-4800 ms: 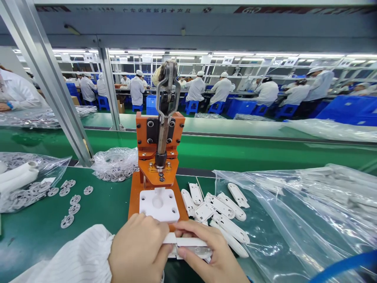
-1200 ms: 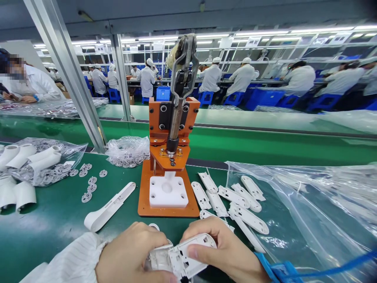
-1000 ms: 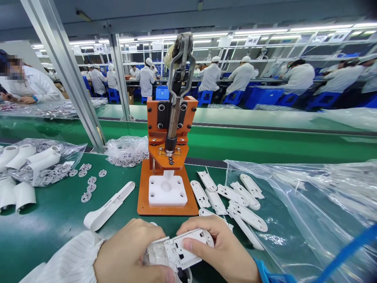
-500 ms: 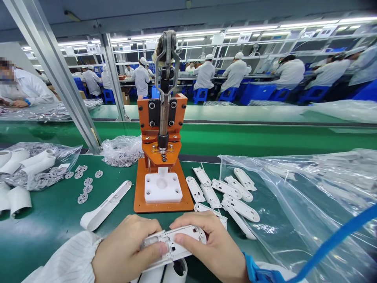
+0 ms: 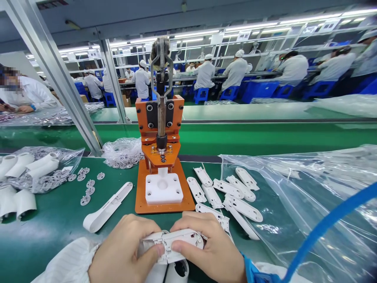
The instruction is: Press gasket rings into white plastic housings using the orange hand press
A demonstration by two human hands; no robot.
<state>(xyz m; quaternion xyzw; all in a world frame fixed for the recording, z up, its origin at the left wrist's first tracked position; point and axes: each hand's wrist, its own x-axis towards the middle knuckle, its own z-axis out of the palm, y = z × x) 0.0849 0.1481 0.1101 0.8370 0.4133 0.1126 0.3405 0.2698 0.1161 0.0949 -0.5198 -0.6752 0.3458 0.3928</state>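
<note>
Near the front edge, a long white plastic housing [image 5: 184, 240] is held between both hands. My left hand [image 5: 125, 245] grips its left end, thumb pressing on the inner face near a seam. The right end is in my right hand [image 5: 207, 249], its thumb also on the face and the fingers behind. Whether the held part is one piece or two fitted together I cannot tell. Just below the hands lie white tubular shells [image 5: 177, 271], partly hidden. A blue wrist strap [image 5: 256, 269] circles my right wrist.
An orange toggle press [image 5: 160, 157] with a white block [image 5: 164, 188] stands ahead. Left are another long housing [image 5: 108, 207], small grey discs [image 5: 90, 191] and bagged shells [image 5: 44, 165]. White flat covers [image 5: 243, 207] and a plastic bag [image 5: 294, 188] lie right. A blue cord [image 5: 330, 224] crosses there.
The held housing has tilted slightly, and both thumbs have shifted a little to the left on it. The camera view has moved slightly. Both hands keep their hold.
</note>
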